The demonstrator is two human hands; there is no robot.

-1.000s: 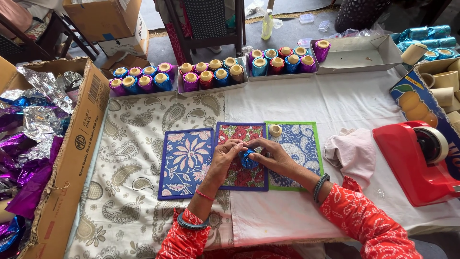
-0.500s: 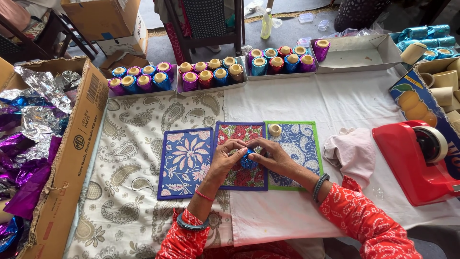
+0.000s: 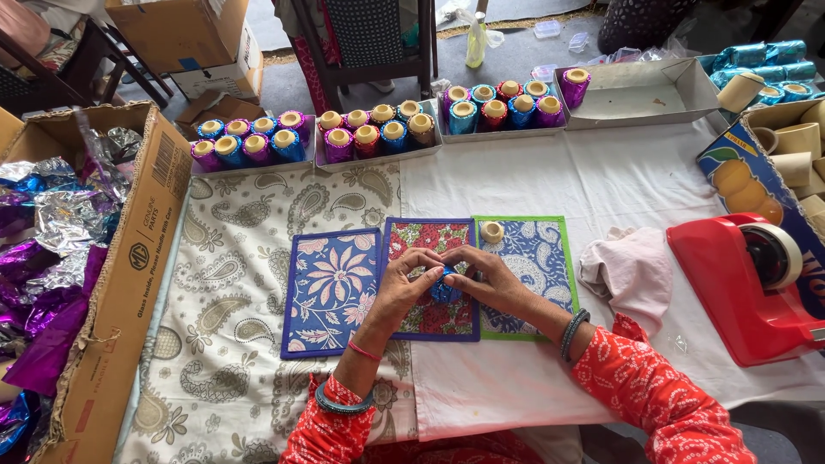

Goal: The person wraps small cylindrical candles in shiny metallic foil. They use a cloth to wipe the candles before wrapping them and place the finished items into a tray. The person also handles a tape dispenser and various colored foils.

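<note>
Many foil-wrapped cups (image 3: 369,135) already trayed — left hand (image 3: 402,288) and right hand (image 3: 491,279) both clasped around a blue cup (image 3: 444,285), half-wrapped; bare cups (image 3: 795,137) waiting.

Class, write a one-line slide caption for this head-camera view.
Both hands, left hand and right hand, hold a small blue foil-wrapped cup above patterned mats.

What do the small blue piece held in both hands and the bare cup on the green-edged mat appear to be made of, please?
The small blue piece looks wrapped in shiny metallic foil: it glints and crinkles. The bare cup seems matte cardboard or paper, plain tan, though that is uncertain.
</note>
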